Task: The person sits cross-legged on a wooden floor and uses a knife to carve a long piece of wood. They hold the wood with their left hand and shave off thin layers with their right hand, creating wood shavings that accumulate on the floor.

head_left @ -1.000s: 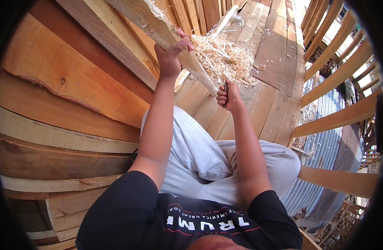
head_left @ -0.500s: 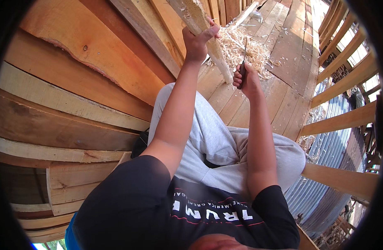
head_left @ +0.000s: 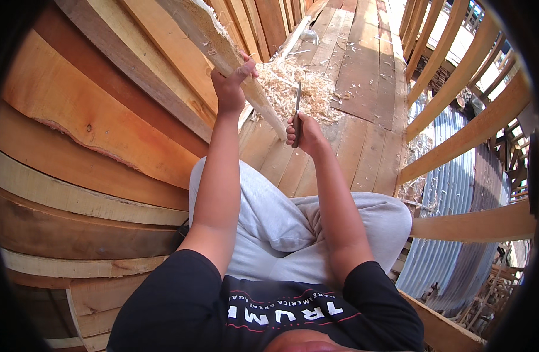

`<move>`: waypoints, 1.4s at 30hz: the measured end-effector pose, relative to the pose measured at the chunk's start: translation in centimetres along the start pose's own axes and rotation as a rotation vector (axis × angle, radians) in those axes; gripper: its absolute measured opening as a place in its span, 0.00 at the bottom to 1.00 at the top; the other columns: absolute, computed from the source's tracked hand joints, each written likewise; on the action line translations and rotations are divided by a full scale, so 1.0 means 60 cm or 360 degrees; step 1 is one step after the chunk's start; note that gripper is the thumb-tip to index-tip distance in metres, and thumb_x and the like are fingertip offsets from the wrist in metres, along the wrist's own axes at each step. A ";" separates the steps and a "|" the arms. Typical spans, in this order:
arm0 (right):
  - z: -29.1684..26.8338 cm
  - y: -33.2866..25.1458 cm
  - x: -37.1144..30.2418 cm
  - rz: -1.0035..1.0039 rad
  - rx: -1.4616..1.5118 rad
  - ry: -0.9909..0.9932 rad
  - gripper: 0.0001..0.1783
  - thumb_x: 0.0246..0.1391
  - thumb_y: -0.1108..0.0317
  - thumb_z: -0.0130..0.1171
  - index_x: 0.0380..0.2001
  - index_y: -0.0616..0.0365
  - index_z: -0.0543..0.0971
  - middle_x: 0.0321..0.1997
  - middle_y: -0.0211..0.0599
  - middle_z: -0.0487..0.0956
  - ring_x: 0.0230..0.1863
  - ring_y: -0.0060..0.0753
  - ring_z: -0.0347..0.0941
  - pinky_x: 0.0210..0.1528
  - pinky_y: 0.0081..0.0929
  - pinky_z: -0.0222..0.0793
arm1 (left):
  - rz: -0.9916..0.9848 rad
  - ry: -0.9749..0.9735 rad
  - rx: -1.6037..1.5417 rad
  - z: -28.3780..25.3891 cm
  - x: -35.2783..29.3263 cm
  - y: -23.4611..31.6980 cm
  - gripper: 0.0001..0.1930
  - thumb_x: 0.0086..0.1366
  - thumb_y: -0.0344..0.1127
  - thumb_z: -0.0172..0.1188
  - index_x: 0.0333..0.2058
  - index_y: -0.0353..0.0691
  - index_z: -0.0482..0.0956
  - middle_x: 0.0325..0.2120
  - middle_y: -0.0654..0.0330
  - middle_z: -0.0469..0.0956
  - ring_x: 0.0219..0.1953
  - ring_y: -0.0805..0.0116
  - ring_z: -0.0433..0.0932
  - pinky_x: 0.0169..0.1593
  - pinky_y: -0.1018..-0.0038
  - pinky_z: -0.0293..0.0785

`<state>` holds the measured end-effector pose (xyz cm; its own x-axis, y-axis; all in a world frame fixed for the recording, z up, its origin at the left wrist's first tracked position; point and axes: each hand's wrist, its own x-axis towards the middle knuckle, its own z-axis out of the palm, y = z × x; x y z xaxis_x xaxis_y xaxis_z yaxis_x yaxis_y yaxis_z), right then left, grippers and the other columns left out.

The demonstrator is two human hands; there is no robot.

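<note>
My left hand [head_left: 232, 89] is wrapped round a long, pale, rough-hewn wooden pole [head_left: 209, 40]. The pole slants from the upper left down to a narrower end just left of my right hand [head_left: 306, 134]. In that right hand a knife [head_left: 298, 98] is gripped by its dark handle, blade pointing up and away from me. A small gap shows between the blade and the pole. Curled wood shavings [head_left: 317, 94] lie heaped on the plank floor beyond the knife. Both my arms are stretched forward over my crossed legs in grey trousers.
A wall of overlapping planks [head_left: 99, 126] rises close on my left. Wooden railing slats [head_left: 457, 149] stand along the right, with corrugated metal sheets [head_left: 448, 193] outside and below them. A clear plastic bag [head_left: 309, 36] lies farther along the plank floor [head_left: 363, 88].
The whole view has swung, so the pole, hands and shavings sit farther left and mostly lower. The knife blade shows a little broader. Both hands keep their holds.
</note>
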<state>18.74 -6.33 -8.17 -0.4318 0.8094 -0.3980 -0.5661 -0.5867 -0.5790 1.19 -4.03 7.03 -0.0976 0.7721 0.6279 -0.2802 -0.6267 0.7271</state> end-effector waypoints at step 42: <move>0.092 0.052 0.006 -0.0577 -0.1643 0.0663 0.26 0.67 0.57 0.39 0.38 0.73 0.77 0.38 0.64 0.79 0.39 0.61 0.78 0.46 0.49 0.71 | 0.0179 0.0308 0.0335 0.038 0.047 -0.042 0.07 0.56 0.26 0.64 0.31 0.33 0.74 0.22 0.57 0.75 0.20 0.68 0.74 0.29 0.72 0.75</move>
<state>12.98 -8.02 -6.19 0.0099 0.9832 -0.1822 0.3129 -0.1761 -0.9333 3.79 -0.54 7.61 -0.3027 0.6896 0.6579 -0.0551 -0.7018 0.7102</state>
